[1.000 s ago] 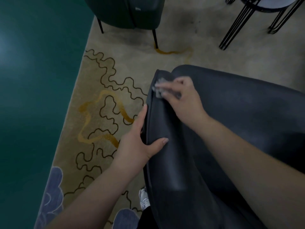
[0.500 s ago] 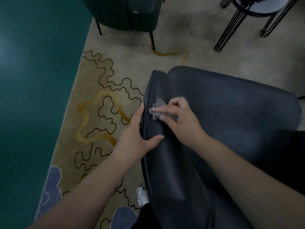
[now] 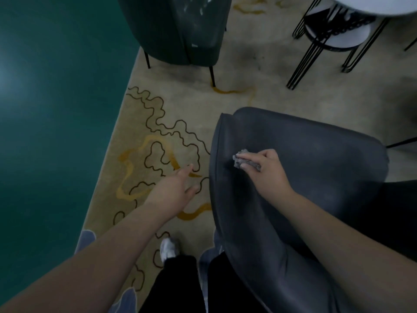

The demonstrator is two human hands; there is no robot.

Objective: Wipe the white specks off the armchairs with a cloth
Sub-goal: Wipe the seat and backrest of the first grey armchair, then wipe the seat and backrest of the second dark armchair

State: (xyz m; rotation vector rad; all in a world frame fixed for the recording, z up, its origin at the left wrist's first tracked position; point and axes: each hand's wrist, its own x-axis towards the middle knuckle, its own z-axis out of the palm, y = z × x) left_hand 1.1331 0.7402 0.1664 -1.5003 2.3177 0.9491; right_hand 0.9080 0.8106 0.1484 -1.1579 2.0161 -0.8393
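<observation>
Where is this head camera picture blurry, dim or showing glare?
Head view: dim overall; left hand motion-blurred beside the near armchair; right hand and cloth sharper; soft glare on the green floor; table edge smeared; straight lines bow, wide-angle.

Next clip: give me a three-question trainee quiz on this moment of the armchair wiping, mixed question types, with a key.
1. True or false: the left hand is gripping the near armchair.
2. What does the right hand hold? A) the grey cloth B) a spray bottle C) nothing
3. Fill in: white specks show on the back of the far ____.

Key
1. False: it hangs open over the rug, apart from the chair.
2. A, pressed against the near armchair's back.
3. armchair
</observation>
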